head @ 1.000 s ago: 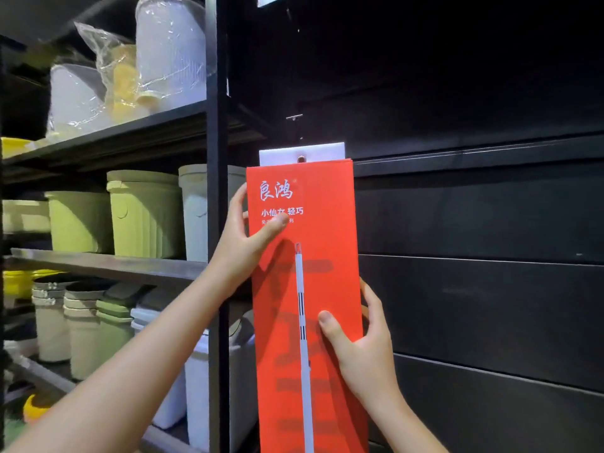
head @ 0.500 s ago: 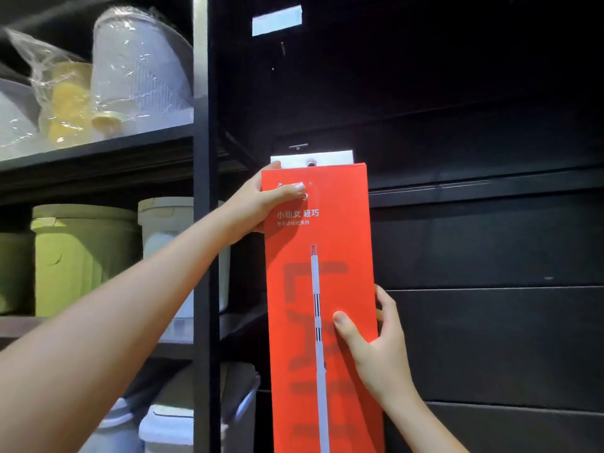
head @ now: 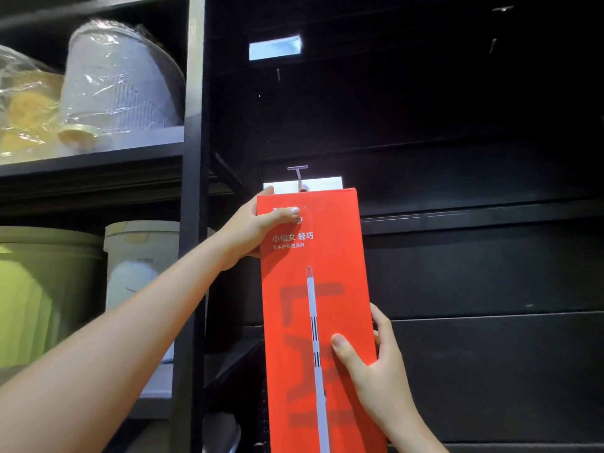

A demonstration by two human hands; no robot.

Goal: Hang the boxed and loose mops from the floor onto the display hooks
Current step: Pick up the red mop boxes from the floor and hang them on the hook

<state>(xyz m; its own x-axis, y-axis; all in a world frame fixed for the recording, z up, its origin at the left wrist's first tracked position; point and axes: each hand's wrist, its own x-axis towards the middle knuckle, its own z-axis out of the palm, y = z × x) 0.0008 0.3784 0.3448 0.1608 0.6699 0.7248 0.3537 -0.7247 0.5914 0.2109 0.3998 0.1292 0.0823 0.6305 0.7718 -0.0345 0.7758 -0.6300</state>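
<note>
A tall red mop box (head: 330, 273) with white lettering and a printed mop handle stands upright against the black slat wall. Its white hang tab (head: 322, 184) sits at the metal display hook (head: 298, 173), which passes through the tab's hole. My left hand (head: 258, 223) grips the box's upper left corner, thumb on the front. My right hand (head: 376, 371) holds the box's right edge lower down, thumb pressed on the front face.
A black shelf post (head: 192, 223) stands just left of the box. The shelves hold plastic-wrapped white and yellow wares (head: 121, 83) above and green and white bins (head: 49, 289) below. More hooks (head: 493, 44) and a price tag holder (head: 275, 47) sit higher on the wall.
My left hand slid up from the box's logo area to its top left corner. The view tilted upward, showing more of the upper wall and the hook.
</note>
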